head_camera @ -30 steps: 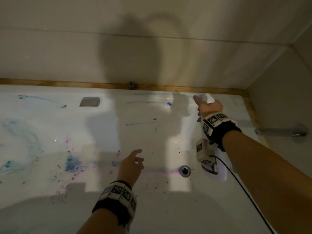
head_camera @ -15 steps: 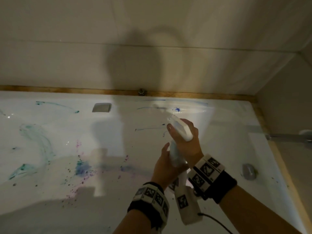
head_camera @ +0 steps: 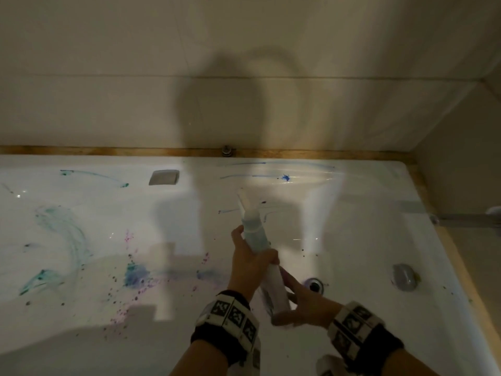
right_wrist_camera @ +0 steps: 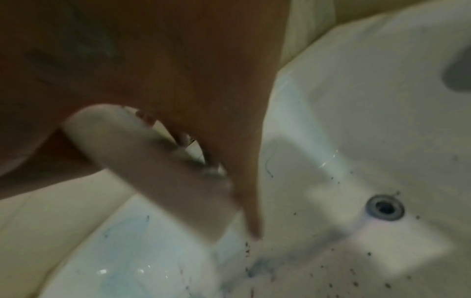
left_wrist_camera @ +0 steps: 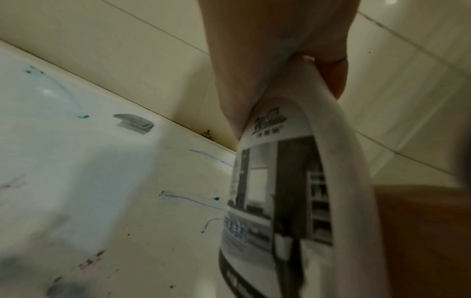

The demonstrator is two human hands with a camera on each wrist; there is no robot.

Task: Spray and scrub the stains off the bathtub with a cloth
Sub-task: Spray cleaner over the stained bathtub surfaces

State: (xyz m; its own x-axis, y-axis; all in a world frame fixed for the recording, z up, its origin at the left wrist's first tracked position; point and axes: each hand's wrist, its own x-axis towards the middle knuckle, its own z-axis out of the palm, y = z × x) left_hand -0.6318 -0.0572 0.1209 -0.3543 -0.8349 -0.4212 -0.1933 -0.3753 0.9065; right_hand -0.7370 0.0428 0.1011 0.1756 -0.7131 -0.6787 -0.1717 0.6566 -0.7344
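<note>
The white bathtub [head_camera: 352, 226] carries teal smears [head_camera: 62, 226] on the left, a blue-purple blotch [head_camera: 135, 275] on the floor and blue streaks [head_camera: 284, 177] on the far wall. A white spray bottle [head_camera: 254, 234] [left_wrist_camera: 280, 201] [right_wrist_camera: 153, 171] points up and away over the tub's middle. My left hand [head_camera: 249, 261] [left_wrist_camera: 267, 50] grips its neck just below the nozzle. My right hand [head_camera: 301, 302] [right_wrist_camera: 203, 80] lies against the bottle's lower body with its fingers straight. No cloth is in view.
The drain [head_camera: 314, 284] [right_wrist_camera: 385, 207] sits right of my hands, with a grey oval object [head_camera: 404, 276] further right. A chrome handle [head_camera: 164, 177] [left_wrist_camera: 133, 121] is set in the far tub wall. A metal rail [head_camera: 466, 221] juts out at the right edge. Tiled wall rises behind.
The bottle came from the far right in my right hand to the middle. My left hand rose and took hold of its neck; my right hand slid down to its base.
</note>
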